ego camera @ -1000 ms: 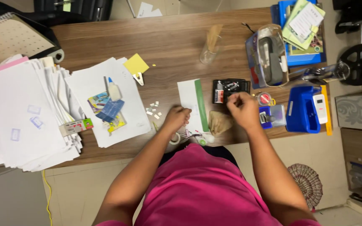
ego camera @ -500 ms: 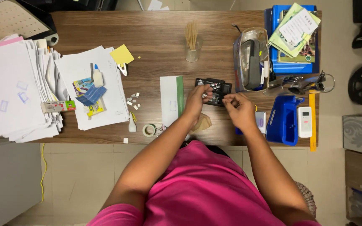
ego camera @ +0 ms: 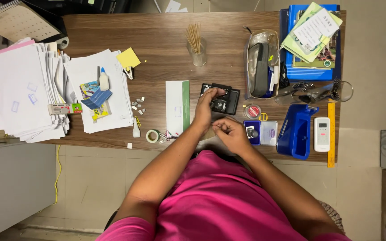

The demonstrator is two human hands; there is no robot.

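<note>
**Hands at the black tray**

At frame centre we see a black tray (ego camera: pixel 228 100) on the wooden desk (ego camera: pixel 166 31). Our left hand (ego camera: pixel 204 109) reaches into it, fingers curled on its contents. Our right hand (ego camera: pixel 231 133), just below, pinches something too small to tell. A white-and-green envelope (ego camera: pixel 177 107) lies left.

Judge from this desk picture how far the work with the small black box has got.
Done: the black box lies open on the wooden desk. In hand: the left hand reaches into it, while the right hand pinches something too small to identify. Left: small clips lie scattered, and the blue tray is unused.
</note>
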